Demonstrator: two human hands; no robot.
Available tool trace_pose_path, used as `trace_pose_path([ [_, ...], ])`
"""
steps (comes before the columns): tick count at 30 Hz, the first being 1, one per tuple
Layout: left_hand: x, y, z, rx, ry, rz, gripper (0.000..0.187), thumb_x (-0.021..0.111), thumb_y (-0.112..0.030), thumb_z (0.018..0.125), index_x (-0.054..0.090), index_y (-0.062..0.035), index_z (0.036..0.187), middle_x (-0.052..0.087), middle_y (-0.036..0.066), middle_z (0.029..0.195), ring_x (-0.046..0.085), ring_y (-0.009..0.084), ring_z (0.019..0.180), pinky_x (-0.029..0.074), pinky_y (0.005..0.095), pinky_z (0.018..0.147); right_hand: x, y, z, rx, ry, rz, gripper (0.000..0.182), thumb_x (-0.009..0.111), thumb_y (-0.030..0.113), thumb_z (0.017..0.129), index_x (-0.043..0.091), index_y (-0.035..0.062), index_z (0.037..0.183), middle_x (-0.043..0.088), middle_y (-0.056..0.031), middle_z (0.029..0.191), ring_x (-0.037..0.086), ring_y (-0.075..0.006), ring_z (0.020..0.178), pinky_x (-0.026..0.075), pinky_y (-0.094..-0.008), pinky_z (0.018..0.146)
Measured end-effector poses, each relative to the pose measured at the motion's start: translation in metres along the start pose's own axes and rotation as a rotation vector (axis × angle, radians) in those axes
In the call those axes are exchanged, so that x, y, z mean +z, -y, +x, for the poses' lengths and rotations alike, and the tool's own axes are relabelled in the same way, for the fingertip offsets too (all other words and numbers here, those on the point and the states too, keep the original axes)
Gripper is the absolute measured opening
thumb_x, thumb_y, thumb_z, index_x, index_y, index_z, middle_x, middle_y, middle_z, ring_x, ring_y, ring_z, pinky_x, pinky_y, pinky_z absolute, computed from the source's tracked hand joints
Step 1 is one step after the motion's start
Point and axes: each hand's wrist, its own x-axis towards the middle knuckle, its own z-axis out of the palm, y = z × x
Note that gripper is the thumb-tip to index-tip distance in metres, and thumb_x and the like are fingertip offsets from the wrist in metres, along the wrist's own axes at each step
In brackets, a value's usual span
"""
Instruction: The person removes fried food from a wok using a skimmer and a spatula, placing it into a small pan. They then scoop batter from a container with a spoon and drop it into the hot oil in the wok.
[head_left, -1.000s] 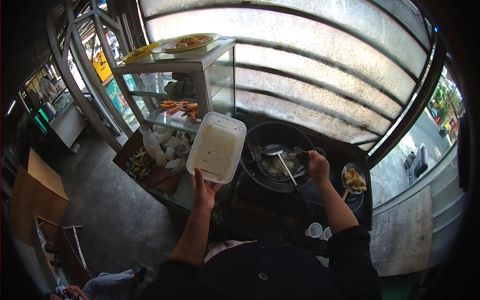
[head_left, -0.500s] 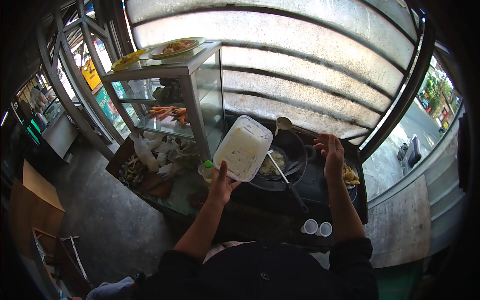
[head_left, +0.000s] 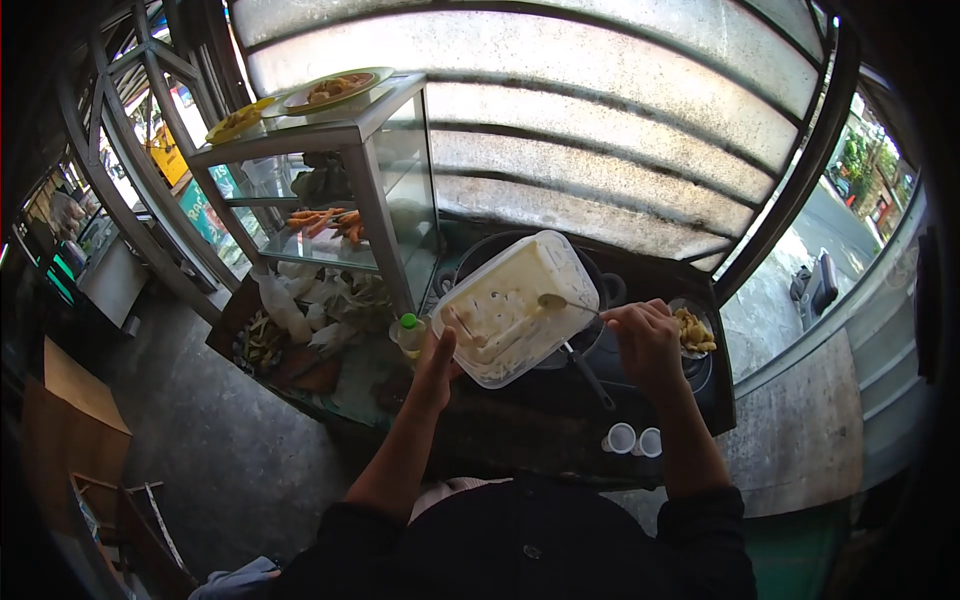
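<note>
My left hand point(head_left: 436, 366) grips the near left edge of a white plastic tub point(head_left: 520, 285), tilted and smeared inside with pale batter. My right hand point(head_left: 645, 338) is closed around the handle of a small ladle point(head_left: 551, 301), whose bowl lies inside the tub at its right side. Beneath the tub is a dark wok point(head_left: 490, 245), mostly covered by it. A spatula with a black handle point(head_left: 592, 381) sticks out from under the tub toward me.
A plate of fried food point(head_left: 693, 332) sits right of my right hand. Two white cups point(head_left: 621, 437) stand at the front. A green-capped bottle point(head_left: 409, 336) is beside my left hand. The glass display case point(head_left: 370, 190) rises at left, with plates on top.
The ladle has come down from over the wok into the tub with my right hand. The tub has shifted right and now hides most of the wok and its frying contents.
</note>
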Motion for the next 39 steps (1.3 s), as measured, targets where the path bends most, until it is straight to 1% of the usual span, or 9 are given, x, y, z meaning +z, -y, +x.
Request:
trace_pose_path([
  [6,-0.003,0.006,-0.006,0.109,0.017,0.086,0.085,0.056,-0.061,0.084,0.028,-0.0029,0.14,0.047,0.012,0.131,0.053,0.0216,0.116,0.051,0.0353,0.089,0.013,0.036,-0.01,-0.122,0.094,0.043,0.009,0.07,0.015,0.078,0.064,0.014,0.084,0.067,0.0016,0.08,0.061,-0.0132,0.081,0.035,-0.0315,0.078],
  [12,-0.007,0.008,-0.014,-0.018,0.102,0.081,0.085,0.051,-0.066,0.084,0.032,-0.0019,0.138,0.052,0.012,0.124,0.054,0.0216,0.115,0.052,0.0341,0.086,0.027,0.054,-0.009,-0.169,-0.076,-0.002,0.018,0.071,0.021,0.077,0.064,0.0159,0.093,0.067,0.0066,0.085,0.058,-0.0117,0.087,0.034,-0.0321,0.08],
  [15,0.003,-0.003,-0.021,-0.061,0.1,-0.009,0.092,0.049,-0.07,0.082,0.03,-0.0028,0.14,0.046,0.013,0.135,0.048,0.024,0.123,0.041,0.0402,0.101,0.027,0.068,-0.021,-0.259,0.021,0.043,0.02,0.07,0.023,0.078,0.063,0.0158,0.096,0.066,0.0063,0.082,0.058,-0.0117,0.089,0.033,-0.0336,0.081],
  [18,-0.001,0.001,-0.022,-0.015,0.073,-0.042,0.091,0.048,-0.07,0.082,0.03,-0.0024,0.14,0.046,0.013,0.135,0.047,0.0242,0.124,0.04,0.0403,0.101,0.012,0.076,-0.025,-0.252,0.136,0.064,0.019,0.07,0.022,0.079,0.063,0.0146,0.095,0.065,0.0059,0.081,0.058,-0.0119,0.088,0.033,-0.0339,0.082],
  [22,-0.004,0.004,-0.021,0.06,0.066,0.043,0.091,0.048,-0.07,0.082,0.03,-0.002,0.14,0.046,0.013,0.135,0.047,0.0243,0.124,0.039,0.0389,0.102,-0.006,0.078,-0.023,-0.216,0.129,0.053,0.019,0.07,0.021,0.079,0.062,0.0141,0.095,0.065,0.0057,0.082,0.058,-0.012,0.088,0.032,-0.0339,0.082],
  [24,0.001,0.006,-0.02,0.068,0.1,0.053,0.092,0.049,-0.07,0.082,0.03,-0.0016,0.14,0.046,0.013,0.135,0.047,0.0243,0.124,0.039,0.0385,0.103,-0.006,0.077,-0.025,-0.21,-0.025,0.002,0.018,0.071,0.021,0.078,0.063,0.014,0.094,0.064,0.0054,0.083,0.058,-0.0121,0.088,0.033,-0.0341,0.081],
  [31,0.02,0.008,-0.015,0.137,0.132,0.059,0.092,0.051,-0.07,0.081,0.035,0.0023,0.135,0.05,0.013,0.128,0.05,0.022,0.117,0.04,0.0359,0.099,-0.026,0.093,-0.042,-0.182,0.07,0.086,0.016,0.07,0.024,0.081,0.064,0.0144,0.092,0.064,0.0044,0.083,0.059,-0.0123,0.087,0.035,-0.0344,0.081],
  [37,0.036,0.006,-0.015,0.185,0.198,0.112,0.095,0.052,-0.07,0.081,0.032,0.0048,0.137,0.047,0.015,0.131,0.046,0.023,0.12,0.035,0.0353,0.102,-0.044,0.084,-0.05,-0.072,-0.13,-0.006,0.016,0.069,0.028,0.081,0.066,0.0143,0.089,0.065,0.0039,0.08,0.06,-0.0131,0.084,0.035,-0.0348,0.08],
  [39,0.044,0.001,-0.014,0.207,0.233,0.134,0.098,0.054,-0.07,0.08,0.03,0.0051,0.138,0.045,0.015,0.133,0.045,0.0236,0.122,0.033,0.0353,0.104,-0.05,0.09,-0.051,-0.094,-0.009,0.005,0.016,0.069,0.029,0.081,0.066,0.0141,0.088,0.065,0.0039,0.079,0.06,-0.0131,0.084,0.035,-0.0356,0.079],
])
